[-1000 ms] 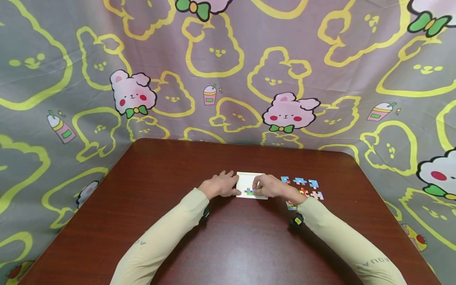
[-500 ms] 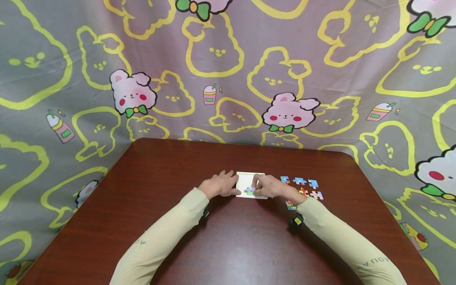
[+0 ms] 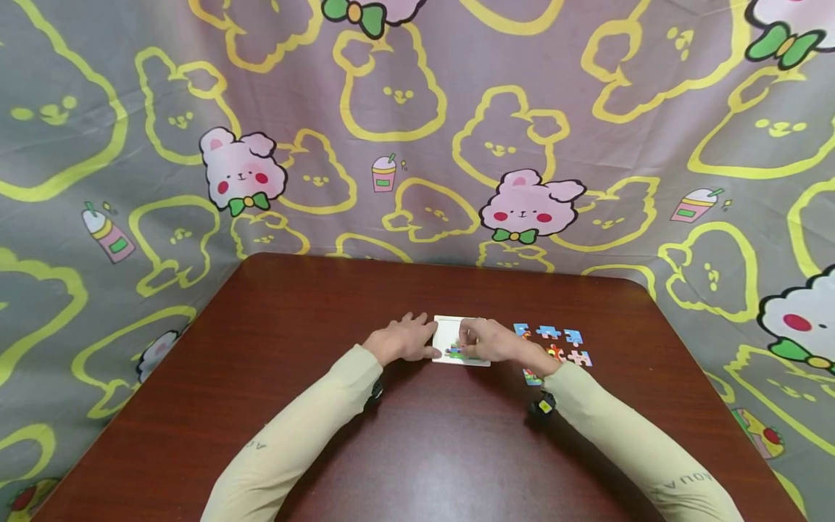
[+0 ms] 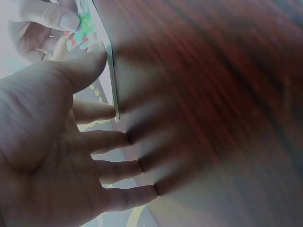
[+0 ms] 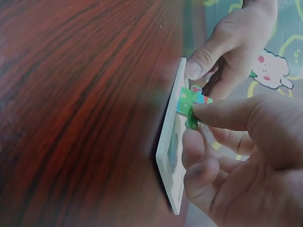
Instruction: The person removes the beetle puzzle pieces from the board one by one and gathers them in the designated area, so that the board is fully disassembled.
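Observation:
A white puzzle board (image 3: 449, 330) lies flat on the table in the head view, between both hands. My left hand (image 3: 407, 339) rests at its left side, fingers spread and fairly straight; in the left wrist view the thumb (image 4: 90, 64) lies over the board's edge and several fingertips meet the tabletop. Over the board's near part, my right hand (image 3: 493, 341) pinches a green jigsaw piece (image 5: 193, 117) between thumb and fingers, seen tilted up in the right wrist view. Beside it, another green piece (image 5: 183, 100) sits in the board. The fingers partly hide the held piece.
Several loose jigsaw pieces (image 3: 549, 331) lie right of the board, some partly hidden by the right forearm. The brown table (image 3: 326, 304) ends at a patterned cloth (image 3: 417, 145) hanging behind and at the sides.
My right fingertips have shifted slightly left over the board, and the piece in them has turned a little. The left hand stays in place.

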